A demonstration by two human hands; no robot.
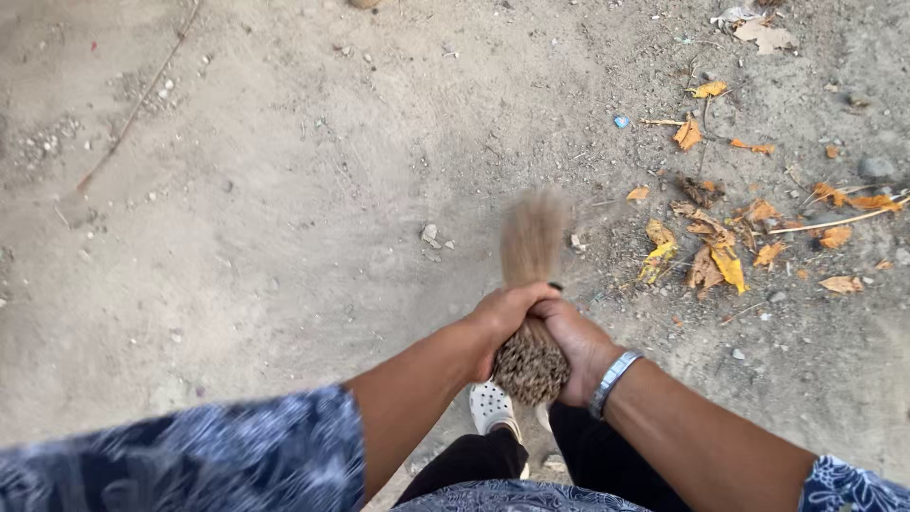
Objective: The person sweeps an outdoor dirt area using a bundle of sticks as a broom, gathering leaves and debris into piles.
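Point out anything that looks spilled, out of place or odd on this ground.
Dry orange and yellow leaves lie scattered on the dirt ground to the right, with twigs and pebbles among them. Both hands grip a bundled straw broom, its bristle end blurred. Nothing looks damaged.

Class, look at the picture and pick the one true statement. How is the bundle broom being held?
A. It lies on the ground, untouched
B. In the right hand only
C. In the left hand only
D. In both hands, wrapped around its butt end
D: the left hand and the right hand both close around the butt end of the broom, its bristles pointing away over the dirt ground.
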